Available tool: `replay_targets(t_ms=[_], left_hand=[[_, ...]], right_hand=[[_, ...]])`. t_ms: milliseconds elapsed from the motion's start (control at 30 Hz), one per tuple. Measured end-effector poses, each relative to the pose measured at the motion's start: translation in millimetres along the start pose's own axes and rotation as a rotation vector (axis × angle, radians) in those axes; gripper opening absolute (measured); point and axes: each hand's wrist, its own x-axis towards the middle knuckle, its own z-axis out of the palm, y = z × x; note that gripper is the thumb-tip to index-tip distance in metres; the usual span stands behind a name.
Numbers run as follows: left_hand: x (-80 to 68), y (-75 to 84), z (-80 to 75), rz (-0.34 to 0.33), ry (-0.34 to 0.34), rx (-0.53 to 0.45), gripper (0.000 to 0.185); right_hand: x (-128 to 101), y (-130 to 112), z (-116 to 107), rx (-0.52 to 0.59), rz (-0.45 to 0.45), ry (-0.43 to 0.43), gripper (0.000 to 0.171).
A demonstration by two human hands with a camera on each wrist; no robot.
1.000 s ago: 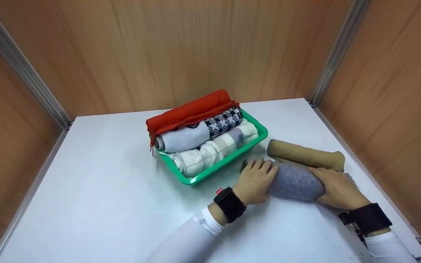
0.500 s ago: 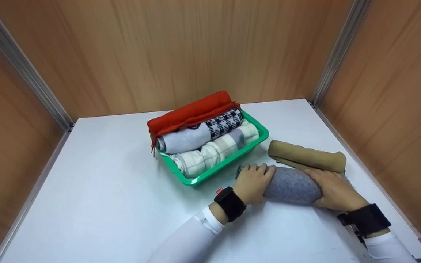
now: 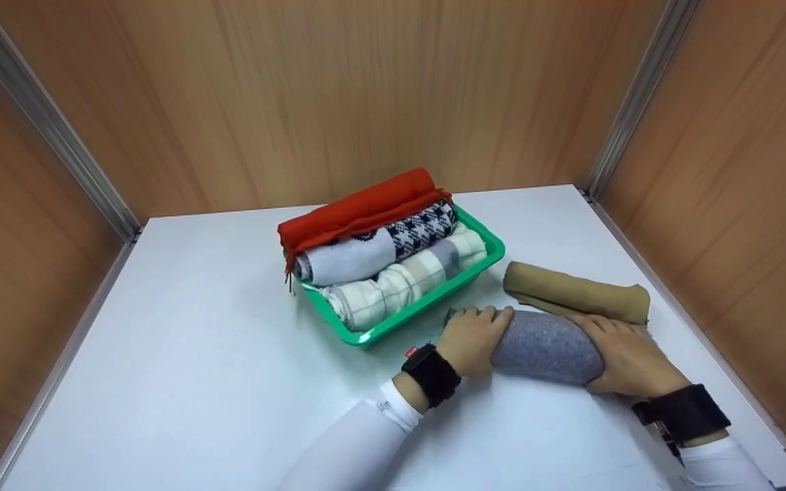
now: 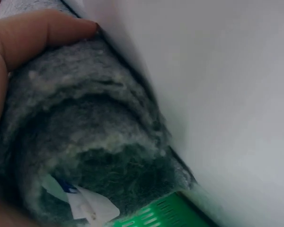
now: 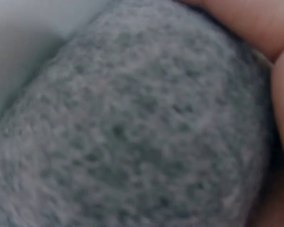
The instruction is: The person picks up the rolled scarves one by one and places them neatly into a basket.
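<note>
1. Left hand [image 3: 473, 338] curled over the left end of the rolled grey scarf [image 3: 544, 345], gripping it.
2. Right hand [image 3: 628, 354] wrapped round the right end of the same roll, holding it too.
3. Grey roll lying on the white table [image 3: 195, 354], near the front right, between the two hands.
4. Fuzzy, tightly wound end of the roll with a small white tag [image 4: 87, 204], seen up close from the left wrist.
5. Rolled tan scarf [image 3: 574, 292] just behind the grey one, touching or nearly touching; cannot tell which.
6. Green basket [image 3: 393, 324] just to the left, close to the left hand.
7. Inside the basket: a cream checked roll [image 3: 400, 283] in front, a light grey and black-and-white patterned roll [image 3: 379, 249] behind it, a red scarf [image 3: 359, 208] at the back.
8. Black bands on both wrists, white sleeves below.
9. Brown wooden walls [image 3: 366, 88] all around.
</note>
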Motion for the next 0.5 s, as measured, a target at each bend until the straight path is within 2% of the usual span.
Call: replay_targets(t_ms=[267, 500], left_hand=[[-1.5, 2.1, -3.0, -0.018, 0.05, 0.004, 0.086], [-4.3, 7.0, -6.0, -0.018, 0.126, 0.098, 0.064]], right_hand=[[0.5, -3.6, -1.7, 0.004, 0.01, 0.021, 0.107], [1.9, -3.7, -6.3, 0.01, 0.009, 0.047, 0.095]])
